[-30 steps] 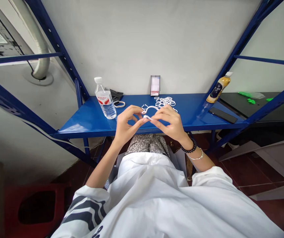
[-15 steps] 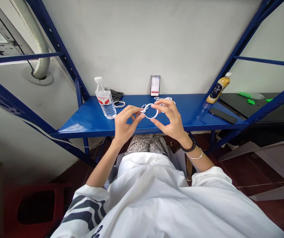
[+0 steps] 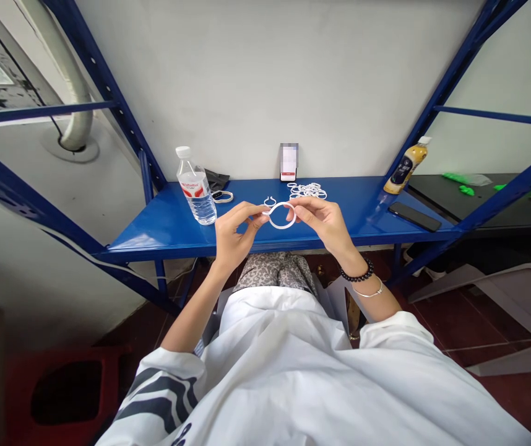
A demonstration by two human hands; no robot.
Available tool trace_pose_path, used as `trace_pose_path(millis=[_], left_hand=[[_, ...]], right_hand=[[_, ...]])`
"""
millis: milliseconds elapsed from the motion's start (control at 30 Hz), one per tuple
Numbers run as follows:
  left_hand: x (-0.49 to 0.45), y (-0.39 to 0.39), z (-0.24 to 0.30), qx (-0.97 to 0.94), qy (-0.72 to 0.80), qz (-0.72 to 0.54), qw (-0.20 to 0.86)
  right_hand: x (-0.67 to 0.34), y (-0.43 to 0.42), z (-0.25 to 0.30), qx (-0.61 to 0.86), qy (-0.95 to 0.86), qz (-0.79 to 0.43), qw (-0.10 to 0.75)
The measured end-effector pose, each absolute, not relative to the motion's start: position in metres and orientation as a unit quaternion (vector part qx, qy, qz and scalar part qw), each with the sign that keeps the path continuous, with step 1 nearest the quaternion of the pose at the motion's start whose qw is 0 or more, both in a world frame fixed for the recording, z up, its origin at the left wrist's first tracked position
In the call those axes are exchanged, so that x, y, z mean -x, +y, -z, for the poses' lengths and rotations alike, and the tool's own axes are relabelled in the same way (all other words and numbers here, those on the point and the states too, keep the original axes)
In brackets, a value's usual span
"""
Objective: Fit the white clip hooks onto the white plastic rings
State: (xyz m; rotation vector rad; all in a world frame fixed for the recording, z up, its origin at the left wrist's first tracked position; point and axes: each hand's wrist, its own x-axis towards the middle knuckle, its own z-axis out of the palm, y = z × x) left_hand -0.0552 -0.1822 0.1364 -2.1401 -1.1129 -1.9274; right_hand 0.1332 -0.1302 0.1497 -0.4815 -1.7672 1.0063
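Note:
Between my two hands, above the near part of the blue table (image 3: 154,234), a white plastic ring (image 3: 282,227) is held up. My left hand (image 3: 237,232) pinches its left side between thumb and fingertips. My right hand (image 3: 322,223) has thumb and fingers closed on the upper right of the same ring. Just behind the ring lies a small white open clip-like piece (image 3: 270,201) on the table. Farther back is a pile of white rings (image 3: 309,191).
A phone (image 3: 288,162) leans on the wall behind the pile. At left stand a water bottle (image 3: 197,189) and a pale band (image 3: 223,197) beside a black pouch (image 3: 216,179). At right are a yellow drink bottle (image 3: 405,167) and a dark phone (image 3: 414,217). Blue frame posts flank the table.
My right hand has changed its grip, from fingers spread around the ring's right side to a pinch at its upper right. The ring has tilted flatter. My left hand stays nearly in place.

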Motion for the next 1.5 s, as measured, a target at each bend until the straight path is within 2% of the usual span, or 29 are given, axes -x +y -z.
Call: trace_pose_path(millis=[433,600,767,933,1167,1300,1500], left_hand=[[0.054,-0.183,-0.135,0.659,-0.361,0.659,0.038],[0.052,-0.182,-0.132,0.668,-0.358,0.652,0.017],[0.041,-0.179,-0.127,0.706,-0.37,0.599,-0.079],[0.033,-0.18,-0.125,0.713,-0.393,0.551,-0.183],[0.037,-0.179,-0.129,0.665,-0.348,0.525,-0.401],[0.037,-0.177,-0.13,0.644,-0.321,0.529,-0.45],[0.039,-0.175,-0.128,0.617,-0.295,0.55,-0.479]], right_hand=[[-0.134,-0.127,-0.149,0.163,-0.706,-0.526,0.444],[-0.134,-0.122,-0.147,0.18,-0.694,-0.509,0.476],[-0.136,-0.118,-0.146,0.188,-0.68,-0.467,0.533],[-0.137,-0.118,-0.147,0.23,-0.697,-0.414,0.539],[-0.137,-0.122,-0.149,0.226,-0.7,-0.408,0.541],[-0.137,-0.123,-0.151,0.228,-0.699,-0.418,0.534],[-0.137,-0.124,-0.153,0.195,-0.69,-0.494,0.492]])
